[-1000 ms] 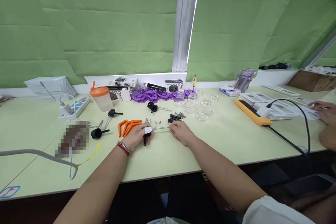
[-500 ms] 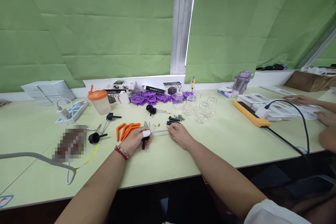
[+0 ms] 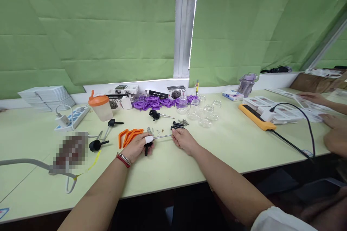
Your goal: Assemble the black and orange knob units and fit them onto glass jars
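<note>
My left hand (image 3: pixel 137 147), with a white cover on its thumb, is closed around a black plastic part (image 3: pixel 146 149). A thin metal rod (image 3: pixel 163 136) runs from that part to my right hand (image 3: pixel 185 140), whose fingers pinch its far end. Orange angled pieces (image 3: pixel 132 136) lie just beside my left hand, and small metal pins (image 3: pixel 150 130) lie behind it. Several black cylindrical pieces (image 3: pixel 178 125) and springs (image 3: pixel 184 122) are right behind my right hand. Another black part with metal rods (image 3: pixel 155 114) rests farther back.
Purple plastic parts (image 3: pixel 151 102) and clear cups (image 3: pixel 205 121) stand toward the back. An orange-lidded bottle (image 3: pixel 103 107), a power strip (image 3: pixel 73 118) and black parts (image 3: pixel 95 145) are on the left. At right are a yellow-black power strip (image 3: pixel 256 117), card stacks (image 3: pixel 267 103) and another person's hands (image 3: pixel 314 97).
The view has shifted slightly, so everything sits a little farther left. Both my hands keep the same hold on the black part and rod. At right, another person's hand has moved slightly among the cards.
</note>
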Tool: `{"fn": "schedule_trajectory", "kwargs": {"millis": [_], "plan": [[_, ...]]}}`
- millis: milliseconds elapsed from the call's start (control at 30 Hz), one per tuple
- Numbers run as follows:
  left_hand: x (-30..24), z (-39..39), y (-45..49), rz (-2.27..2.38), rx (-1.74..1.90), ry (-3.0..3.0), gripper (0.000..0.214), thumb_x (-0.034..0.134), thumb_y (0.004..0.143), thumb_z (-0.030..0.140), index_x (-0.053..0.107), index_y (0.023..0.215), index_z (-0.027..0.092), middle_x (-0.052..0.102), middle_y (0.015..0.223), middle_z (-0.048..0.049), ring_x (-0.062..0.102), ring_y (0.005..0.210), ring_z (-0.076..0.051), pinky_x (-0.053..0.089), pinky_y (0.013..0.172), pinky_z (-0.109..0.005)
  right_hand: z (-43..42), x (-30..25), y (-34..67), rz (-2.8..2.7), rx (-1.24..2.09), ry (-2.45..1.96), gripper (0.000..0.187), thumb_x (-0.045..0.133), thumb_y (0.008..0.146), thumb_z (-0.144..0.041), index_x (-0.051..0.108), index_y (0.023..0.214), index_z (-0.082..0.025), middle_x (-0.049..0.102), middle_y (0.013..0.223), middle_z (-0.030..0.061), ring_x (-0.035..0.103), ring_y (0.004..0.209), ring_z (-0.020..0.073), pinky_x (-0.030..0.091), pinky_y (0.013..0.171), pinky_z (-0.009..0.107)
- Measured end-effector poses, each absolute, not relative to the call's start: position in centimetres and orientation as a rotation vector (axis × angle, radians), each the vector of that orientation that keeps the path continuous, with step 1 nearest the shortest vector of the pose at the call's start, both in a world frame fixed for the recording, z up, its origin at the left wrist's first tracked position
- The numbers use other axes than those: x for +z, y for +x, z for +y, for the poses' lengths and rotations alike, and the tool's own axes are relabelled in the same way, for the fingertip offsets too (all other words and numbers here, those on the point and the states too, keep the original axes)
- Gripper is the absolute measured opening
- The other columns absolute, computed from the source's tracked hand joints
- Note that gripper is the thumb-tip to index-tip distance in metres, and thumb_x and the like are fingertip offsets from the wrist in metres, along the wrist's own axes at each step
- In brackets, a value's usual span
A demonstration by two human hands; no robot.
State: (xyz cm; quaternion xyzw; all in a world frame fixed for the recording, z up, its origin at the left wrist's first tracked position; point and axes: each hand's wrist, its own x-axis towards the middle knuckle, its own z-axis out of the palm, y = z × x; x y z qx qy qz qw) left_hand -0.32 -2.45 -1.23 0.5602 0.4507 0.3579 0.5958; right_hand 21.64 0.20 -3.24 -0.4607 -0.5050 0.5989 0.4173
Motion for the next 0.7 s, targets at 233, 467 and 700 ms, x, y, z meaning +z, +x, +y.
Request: {"fn": "schedule_trajectory", "kwargs": {"millis": [233, 467, 700], "plan": [[-0.99, -2.48, -0.21, 1.061, 0.816, 1.316, 0.021, 0.055, 0.081, 0.039, 0.052, 0.08, 0.018, 0.06, 0.068, 0.0014, 0.055, 0.051, -0.011, 0.042, 0.05, -0.023, 0.1, -3.1, 22.16, -1.276, 1.544, -1.102, 0.021, 0.063, 0.076, -0.034, 0.05, 0.08, -0.019, 0.05, 0.056, -0.0064, 0.035, 0.039, 0.0041, 0.021, 0.037, 0.018], [-0.88, -2.61, -0.07, 1.105, 0.814, 1.338, 0.02, 0.052, 0.08, 0.039, 0.053, 0.08, 0.019, 0.06, 0.067, 0.0008, 0.054, 0.051, -0.012, 0.042, 0.051, -0.024, 0.22, -3.12, 22.22, -1.29, 1.558, -1.076, 0.021, 0.061, 0.077, -0.034, 0.047, 0.074, -0.019, 0.051, 0.054, -0.0057, 0.035, 0.038, 0.0043, 0.018, 0.036, 0.018], [-0.99, -2.55, -0.18, 1.054, 0.821, 1.324, 0.019, 0.053, 0.081, 0.038, 0.054, 0.08, 0.019, 0.06, 0.068, 0.001, 0.055, 0.052, -0.012, 0.042, 0.051, -0.025, 0.05, -2.93, 22.06, -1.314, 1.547, -1.107, 0.033, 0.057, 0.081, -0.043, 0.044, 0.065, -0.018, 0.047, 0.05, -0.005, 0.034, 0.037, 0.0046, 0.019, 0.036, 0.019]]}}
